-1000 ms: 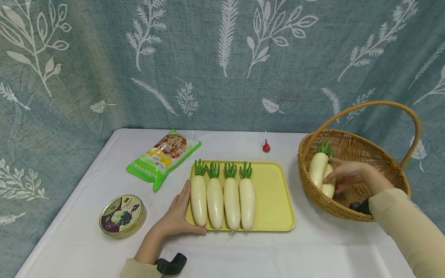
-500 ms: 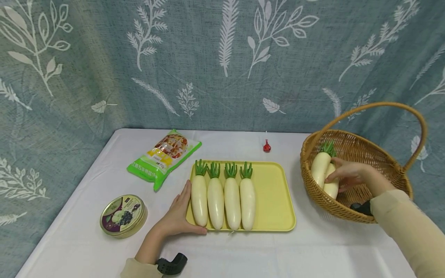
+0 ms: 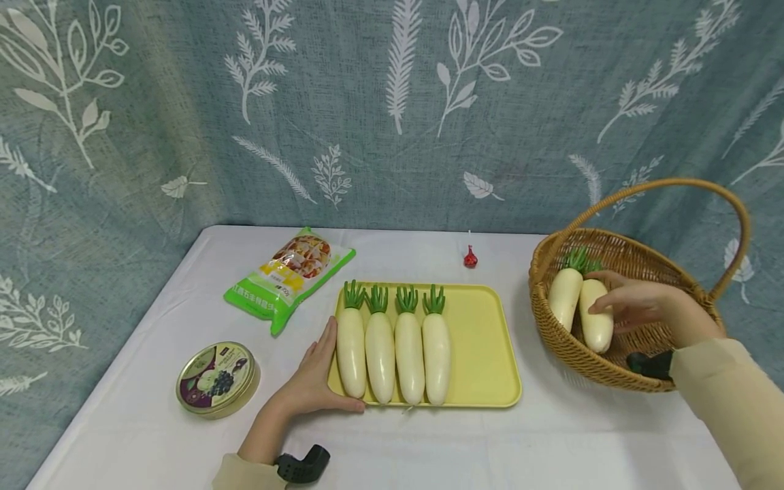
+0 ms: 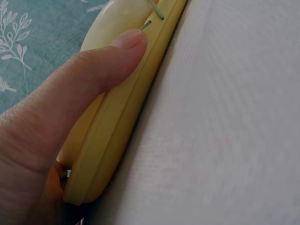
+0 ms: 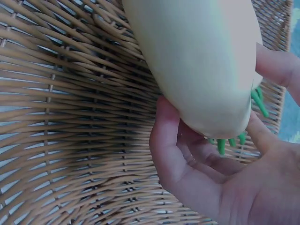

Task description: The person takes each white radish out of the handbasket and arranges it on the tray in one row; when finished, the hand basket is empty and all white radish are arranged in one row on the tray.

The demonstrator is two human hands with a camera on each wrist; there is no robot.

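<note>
My left hand (image 3: 315,378) rests against the left side of a yellow tray (image 3: 480,347), fingers straight along its edge. In the left wrist view the thumb (image 4: 112,61) lies on the tray's front rim. Several white radishes with green tops stand in a row on the tray; the leftmost radish (image 3: 350,354) is beside my left fingers. Inside the wicker basket (image 3: 649,381), my right hand (image 3: 643,306) grips a white radish (image 3: 595,327), thumb and fingers on its two sides in the right wrist view. Another radish (image 3: 563,296) lies to its left in the basket.
A green food bag (image 3: 290,272) lies at the back left of the white-covered table. Nearer the front left stands a round tin (image 3: 217,379). A small red item (image 3: 469,257) sits behind the tray. The tall basket handle (image 3: 674,182) arches over my right hand.
My right hand has shifted right within the basket, and the gripped radish now lies apart from the other one. The basket moved slightly right earlier. My left hand has stayed still.
</note>
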